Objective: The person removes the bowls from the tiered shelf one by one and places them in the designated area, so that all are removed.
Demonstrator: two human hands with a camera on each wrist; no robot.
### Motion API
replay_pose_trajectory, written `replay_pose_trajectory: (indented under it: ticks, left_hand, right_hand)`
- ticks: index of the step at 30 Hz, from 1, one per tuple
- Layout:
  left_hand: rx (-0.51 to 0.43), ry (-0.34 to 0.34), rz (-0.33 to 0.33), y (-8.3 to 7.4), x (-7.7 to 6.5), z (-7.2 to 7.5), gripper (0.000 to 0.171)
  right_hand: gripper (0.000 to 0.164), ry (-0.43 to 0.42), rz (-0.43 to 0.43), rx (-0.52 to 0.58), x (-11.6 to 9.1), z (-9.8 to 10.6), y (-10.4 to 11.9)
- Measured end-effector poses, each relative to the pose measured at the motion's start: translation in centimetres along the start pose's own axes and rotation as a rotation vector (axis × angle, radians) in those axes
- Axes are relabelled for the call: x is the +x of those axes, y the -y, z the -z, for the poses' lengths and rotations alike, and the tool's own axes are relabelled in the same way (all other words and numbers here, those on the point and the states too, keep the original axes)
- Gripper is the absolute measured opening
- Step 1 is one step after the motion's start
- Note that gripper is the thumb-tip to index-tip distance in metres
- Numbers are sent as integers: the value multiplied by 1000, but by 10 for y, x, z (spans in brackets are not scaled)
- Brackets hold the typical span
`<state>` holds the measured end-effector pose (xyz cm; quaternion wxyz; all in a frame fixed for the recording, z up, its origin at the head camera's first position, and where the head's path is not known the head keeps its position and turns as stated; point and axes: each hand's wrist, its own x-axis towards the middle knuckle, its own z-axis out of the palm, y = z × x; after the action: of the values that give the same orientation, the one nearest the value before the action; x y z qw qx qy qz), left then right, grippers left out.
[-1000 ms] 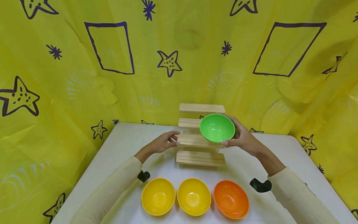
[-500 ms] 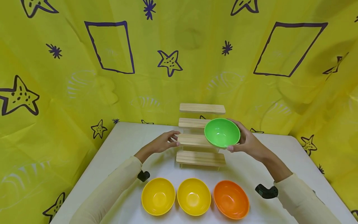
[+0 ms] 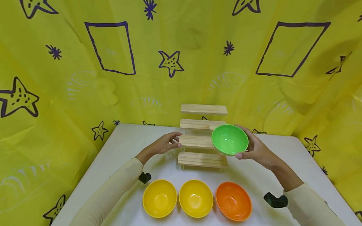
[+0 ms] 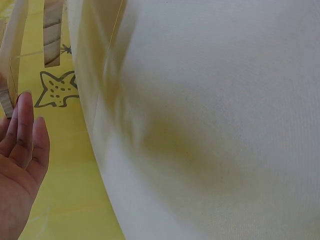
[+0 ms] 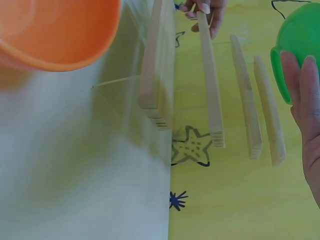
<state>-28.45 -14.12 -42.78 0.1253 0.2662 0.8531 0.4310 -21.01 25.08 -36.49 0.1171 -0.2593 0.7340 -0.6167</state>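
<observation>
A green bowl is held up in front of the right side of a stepped wooden shelf. My right hand grips its right side, thumb low at the front and fingers behind; in the right wrist view the fingers lie along the bowl's outside. My left hand pinches the left end of the second step from the bottom, thumb at the front edge. In the left wrist view only part of that hand shows, at the left edge.
Two yellow bowls, a left one and a middle one, stand in a row with an orange bowl on the white table, nearer than the shelf. A yellow patterned curtain hangs behind and at both sides.
My right hand has moved the green bowl right and down, toward me, uncovering more of the shelf's steps. The left hand, shelf and other bowls keep their places.
</observation>
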Motion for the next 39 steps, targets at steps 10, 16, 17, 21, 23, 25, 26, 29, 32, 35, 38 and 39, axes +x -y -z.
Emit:
replay_pose_trajectory:
  ticks: [10, 16, 17, 21, 23, 25, 26, 29, 32, 35, 38, 39]
  left_hand:
    - [4, 4, -11, 0, -1, 1, 56]
    - [-1, 10, -6, 0, -2, 0, 57]
    - [1, 10, -4, -1, -2, 0, 57]
    - [3, 7, -2, -2, -2, 1, 57]
    - [5, 4, -3, -2, -2, 1, 56]
    - [6, 4, -1, -3, -2, 1, 56]
    - [7, 5, -1, -3, -2, 1, 56]
    - [8, 3, 4, -5, -3, 1, 56]
    - [9, 2, 4, -5, -3, 1, 56]
    - [9, -2, 7, -4, -2, 1, 56]
    - [5, -4, 10, -3, -2, 0, 56]
    - [5, -5, 10, -2, -2, 0, 56]
  right_hand:
    - [95, -7, 12, -6, -20, 3, -8]
    - [97, -6, 7, -6, -35, 7, -14]
    - [97, -7, 4, -7, -37, 7, -15]
    - [97, -9, -3, -17, -44, 9, -19]
    - [97, -5, -14, -16, -47, 9, -21]
    - [97, 3, -19, -12, -50, 10, -23]
    - [97, 5, -22, -11, -52, 10, -24]
    - [97, 8, -27, -2, -57, 12, -26]
    - [97, 7, -29, -3, -62, 14, -27]
    - [96, 16, -26, 0, -68, 16, -30]
    - [96, 30, -22, 11, -74, 18, -34]
    - [95, 34, -24, 15, -76, 19, -35]
